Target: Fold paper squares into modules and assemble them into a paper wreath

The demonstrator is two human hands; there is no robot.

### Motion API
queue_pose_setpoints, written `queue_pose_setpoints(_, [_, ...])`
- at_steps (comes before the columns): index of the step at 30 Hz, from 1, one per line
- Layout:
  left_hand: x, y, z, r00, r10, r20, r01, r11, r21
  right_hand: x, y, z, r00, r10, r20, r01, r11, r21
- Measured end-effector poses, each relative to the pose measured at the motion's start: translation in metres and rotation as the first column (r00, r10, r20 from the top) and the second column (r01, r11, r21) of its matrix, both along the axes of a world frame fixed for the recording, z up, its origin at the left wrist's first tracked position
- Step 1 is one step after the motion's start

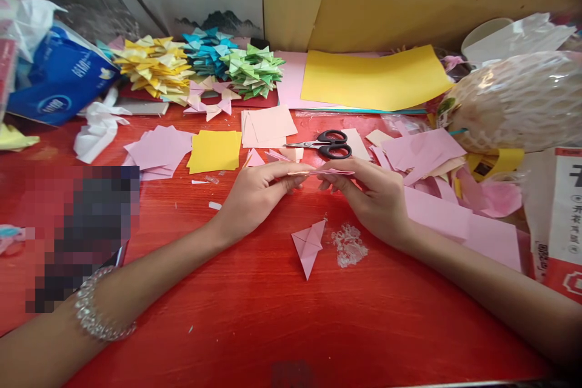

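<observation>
Between my two hands I hold folded pink paper [331, 172], seen nearly edge-on above the red table. My left hand [261, 193] pinches its left end, where a paler, cream strip shows. The right end is gripped by the thumb and fingers of my right hand [375, 194]. Below them on the table lies a folded pink paper piece [308, 245] with pointed corners. Beside it sits a small heap of clear scraps [349, 245]. Just beyond my hands rest black-handled scissors [325, 144], their blades pointing left.
Stacks of pink squares [161, 148], yellow squares [214, 151] and pale pink squares [268, 124] lie behind my left hand. Folded-paper rings, yellow [154, 66] and green [254, 70], stand farther back. Pink offcuts [422, 154] crowd the right. A blue tissue pack [63, 82] is at left.
</observation>
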State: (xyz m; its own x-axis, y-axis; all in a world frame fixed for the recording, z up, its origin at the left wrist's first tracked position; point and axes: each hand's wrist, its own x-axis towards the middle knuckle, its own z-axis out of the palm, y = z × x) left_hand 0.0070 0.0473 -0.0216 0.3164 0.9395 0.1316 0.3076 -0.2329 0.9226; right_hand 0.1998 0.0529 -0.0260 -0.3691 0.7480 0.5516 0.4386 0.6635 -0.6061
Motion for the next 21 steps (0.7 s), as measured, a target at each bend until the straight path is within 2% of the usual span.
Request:
queue_pose_setpoints(16, [-0.0003, -0.0001, -0.0008, 1.0, -0.021, 0.018, 0.021, 0.999, 0.028, 0.0, -0.0007, -0.0008, 1.0, 0.004, 0.029, -0.005, 0.999, 0.039])
queue_pose_setpoints(21, [0.001, -0.0013, 0.0009, 1.0, 0.006, 0.01, -0.006, 1.0, -0.005, -0.0007, -0.001, -0.0012, 0.999, -0.02, 0.04, 0.019, 1.0, 0.019])
